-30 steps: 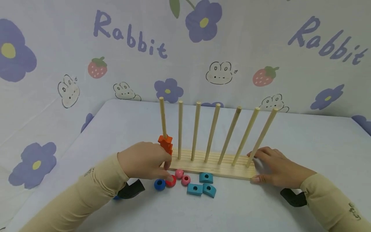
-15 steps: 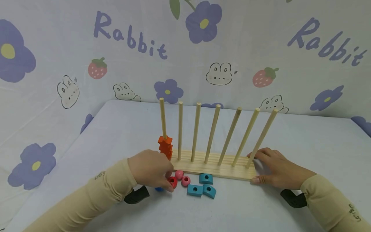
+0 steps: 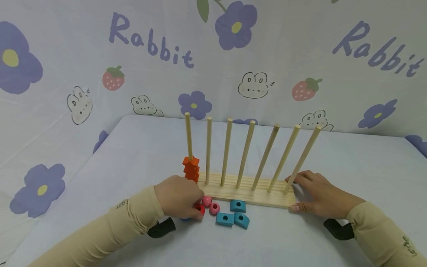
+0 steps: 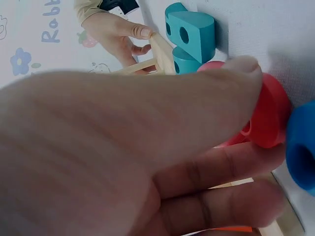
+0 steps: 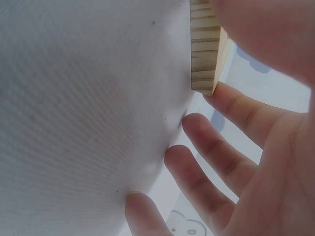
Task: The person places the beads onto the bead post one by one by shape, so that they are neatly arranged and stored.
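My left hand pinches a red bead between thumb and index finger, low over the table; the back of the hand covers much of it in the head view. Close beside it is a blue bead with a hole, mostly hidden from above. At the other side, my right hand holds the end of the wooden peg board, thumb at the front corner and index finger at the back corner. Orange star-like pieces are stacked on the leftmost peg, just behind my left hand.
Two pink beads lie right of the red one, in front of the board. Several teal half-round blocks with holes lie farther right. Tall upright pegs rise from the board. A printed cloth hangs behind the table.
My left hand has moved right and toward the table's front, from above the blue and red beads to gripping the red one. The red bead has shifted slightly right. My right hand stays put.
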Demonstrator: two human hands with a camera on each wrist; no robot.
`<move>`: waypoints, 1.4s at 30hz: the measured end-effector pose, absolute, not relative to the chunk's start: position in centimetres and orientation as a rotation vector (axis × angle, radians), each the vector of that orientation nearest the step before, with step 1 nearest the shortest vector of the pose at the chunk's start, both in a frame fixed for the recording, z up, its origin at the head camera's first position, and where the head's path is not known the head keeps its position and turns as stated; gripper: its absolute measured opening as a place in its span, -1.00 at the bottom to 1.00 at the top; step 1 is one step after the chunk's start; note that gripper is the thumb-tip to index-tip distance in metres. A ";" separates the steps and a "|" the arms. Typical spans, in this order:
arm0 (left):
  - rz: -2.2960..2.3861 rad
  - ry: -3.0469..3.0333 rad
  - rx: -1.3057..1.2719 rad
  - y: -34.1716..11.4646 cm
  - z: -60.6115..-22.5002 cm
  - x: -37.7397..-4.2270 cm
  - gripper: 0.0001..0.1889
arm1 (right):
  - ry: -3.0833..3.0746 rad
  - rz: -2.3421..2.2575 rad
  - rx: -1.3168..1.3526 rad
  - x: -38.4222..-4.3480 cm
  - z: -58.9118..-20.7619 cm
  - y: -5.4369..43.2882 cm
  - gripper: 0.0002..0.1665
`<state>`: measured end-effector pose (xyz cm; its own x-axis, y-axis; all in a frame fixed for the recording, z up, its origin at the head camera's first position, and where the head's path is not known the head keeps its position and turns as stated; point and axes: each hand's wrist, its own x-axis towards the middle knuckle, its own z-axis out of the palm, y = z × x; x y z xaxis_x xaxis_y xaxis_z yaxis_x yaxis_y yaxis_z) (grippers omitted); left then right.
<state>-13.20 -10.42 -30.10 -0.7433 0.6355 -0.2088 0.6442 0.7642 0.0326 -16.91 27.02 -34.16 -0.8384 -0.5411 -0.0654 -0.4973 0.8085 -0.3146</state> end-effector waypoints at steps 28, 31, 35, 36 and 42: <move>0.291 2.916 1.297 -13.3 -25.1 -12.4 -0.84 | 2.825 -0.476 -0.840 -16.9 -33.9 27.0 -0.12; 0.436 3.017 1.358 -13.6 -23.4 -12.1 -0.76 | 2.824 -0.480 -0.832 -16.8 -33.9 26.9 -0.10; 0.721 3.159 1.375 -13.3 -21.3 -12.2 -0.67 | 2.827 -0.472 -0.819 -16.8 -34.0 27.1 -0.10; 0.795 3.186 1.374 -13.2 -20.9 -12.3 -0.66 | 2.827 -0.471 -0.818 -16.8 -34.0 27.1 -0.10; 1.099 3.287 1.312 -12.0 -20.0 -13.5 -0.67 | 2.824 -0.480 -0.829 -16.9 -34.2 27.1 -0.10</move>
